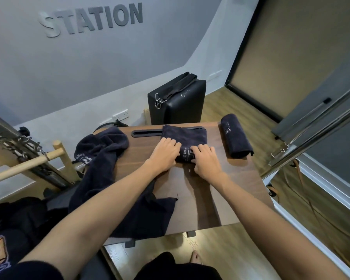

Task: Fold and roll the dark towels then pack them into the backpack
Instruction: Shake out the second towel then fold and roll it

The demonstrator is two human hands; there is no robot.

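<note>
Rolling is the step we have in hand: at the centre of the frame both our hands sit on the near end of the folded towel (185, 140), which lies on the wooden table (240, 178) with its far edge over the dark slot (146, 132) at the table's upper edge. Our left hand (164, 155) curls its fingers over the left part of the started roll, knuckles up and fingers close together; our right hand (205, 159) does the same on the right part, fingertips tucked onto the cloth beside the white printed lettering. We judge the roll to be only begun, since most of the towel lies flat beyond the fingers. To do it well we should keep both hands level so the roll runs straight toward the upper edge, press down as we turn so the core stays tight, and keep the side edges lined up. One finished rolled towel (235, 136) lies right of centre near the table's right edge, apart from our hands. An unfolded towel (101, 156) drapes over the table's left edge, centre left. We cannot say for certain where the backpack is; dark fabric (18, 219) at lower left may be it. A black case (178, 102) stands on the floor above the table.
</note>
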